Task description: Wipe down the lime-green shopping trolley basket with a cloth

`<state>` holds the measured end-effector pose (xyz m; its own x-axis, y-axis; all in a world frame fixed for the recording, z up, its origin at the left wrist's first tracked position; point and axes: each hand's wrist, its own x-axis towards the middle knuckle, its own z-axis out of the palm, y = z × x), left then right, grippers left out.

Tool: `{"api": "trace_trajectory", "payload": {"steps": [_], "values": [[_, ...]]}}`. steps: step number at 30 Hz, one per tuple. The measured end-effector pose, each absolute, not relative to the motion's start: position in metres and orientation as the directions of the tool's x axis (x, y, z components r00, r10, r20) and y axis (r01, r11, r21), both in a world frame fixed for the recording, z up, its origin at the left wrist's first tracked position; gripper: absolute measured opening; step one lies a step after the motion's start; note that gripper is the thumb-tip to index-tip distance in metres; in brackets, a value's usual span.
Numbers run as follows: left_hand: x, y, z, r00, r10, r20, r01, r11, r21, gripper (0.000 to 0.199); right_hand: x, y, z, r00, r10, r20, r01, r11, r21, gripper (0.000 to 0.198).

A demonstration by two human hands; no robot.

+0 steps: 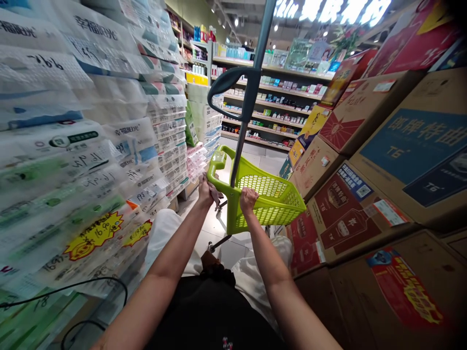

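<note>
Left hand [205, 191] closed on grey cloth [216, 196], just beside basket [233, 214]. Right hand [249, 199] curled over basket rim. Basket ahead of both hands, pole [238, 155] rises between them, cartons [343, 214] right of right hand.

bright ceiling lights [236, 21], glaring blown-out sign [333, 10], left-edge packs [25, 97] blurred and stretched, lower-right cartons [365, 291] dim

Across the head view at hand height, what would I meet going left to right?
Wrapped packs, left hand, greyish cloth, green basket's solid panel, right hand, basket's mesh side, stacked cardboard boxes.
</note>
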<state>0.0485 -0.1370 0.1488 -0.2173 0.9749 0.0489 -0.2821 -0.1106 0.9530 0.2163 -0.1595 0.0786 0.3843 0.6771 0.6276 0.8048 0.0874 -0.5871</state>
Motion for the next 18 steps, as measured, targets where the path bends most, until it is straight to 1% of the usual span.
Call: {"api": "trace_trajectory", "payload": {"steps": [1,2,3,4,5,7,9,11,12,14,16,18], "values": [[0.053,-0.146,0.146,-0.307,0.951,0.039,-0.296,-0.134,0.946,0.044,0.216,-0.160,0.078,0.386,0.674,0.630,0.800,0.096,-0.592,0.040],[0.059,-0.158,0.142,-0.420,0.905,0.062,-0.285,-0.197,0.938,0.039,0.217,-0.160,0.077,0.386,0.670,0.634,0.796,0.105,-0.596,0.039],[0.066,-0.170,0.138,-0.517,0.845,0.137,-0.218,-0.285,0.933,0.035,0.217,-0.160,0.076,0.384,0.666,0.639,0.793,0.116,-0.598,0.039],[0.072,-0.181,0.134,-0.573,0.783,0.242,-0.121,-0.373,0.920,0.032,0.218,-0.161,0.076,0.381,0.662,0.645,0.790,0.128,-0.599,0.039],[0.076,-0.190,0.131,-0.581,0.733,0.354,-0.015,-0.445,0.896,0.030,0.219,-0.161,0.075,0.377,0.659,0.651,0.788,0.140,-0.599,0.039],[0.076,-0.198,0.129,-0.504,0.687,0.524,0.131,-0.538,0.832,0.028,0.223,-0.161,0.075,0.367,0.653,0.663,0.785,0.166,-0.597,0.041],[0.064,-0.190,0.134,-0.396,0.697,0.599,0.161,-0.589,0.792,0.024,0.228,-0.160,0.075,0.357,0.649,0.672,0.778,0.192,-0.599,0.042],[0.047,-0.173,0.145,-0.293,0.750,0.593,0.116,-0.588,0.800,0.019,0.233,-0.159,0.075,0.352,0.647,0.677,0.765,0.217,-0.606,0.044],[0.039,-0.163,0.150,-0.248,0.790,0.561,0.069,-0.563,0.824,0.017,0.236,-0.159,0.076,0.350,0.646,0.678,0.758,0.230,-0.611,0.044],[0.029,-0.146,0.161,-0.185,0.875,0.448,-0.064,-0.465,0.883,0.015,0.243,-0.159,0.077,0.345,0.646,0.681,0.742,0.256,-0.620,0.045],[0.031,-0.141,0.164,-0.161,0.930,0.331,-0.195,-0.358,0.913,0.015,0.252,-0.160,0.077,0.336,0.647,0.685,0.728,0.283,-0.624,0.045],[0.044,-0.151,0.158,-0.177,0.943,0.282,-0.269,-0.322,0.908,0.017,0.264,-0.162,0.078,0.322,0.648,0.691,0.717,0.309,-0.624,0.046]]}}
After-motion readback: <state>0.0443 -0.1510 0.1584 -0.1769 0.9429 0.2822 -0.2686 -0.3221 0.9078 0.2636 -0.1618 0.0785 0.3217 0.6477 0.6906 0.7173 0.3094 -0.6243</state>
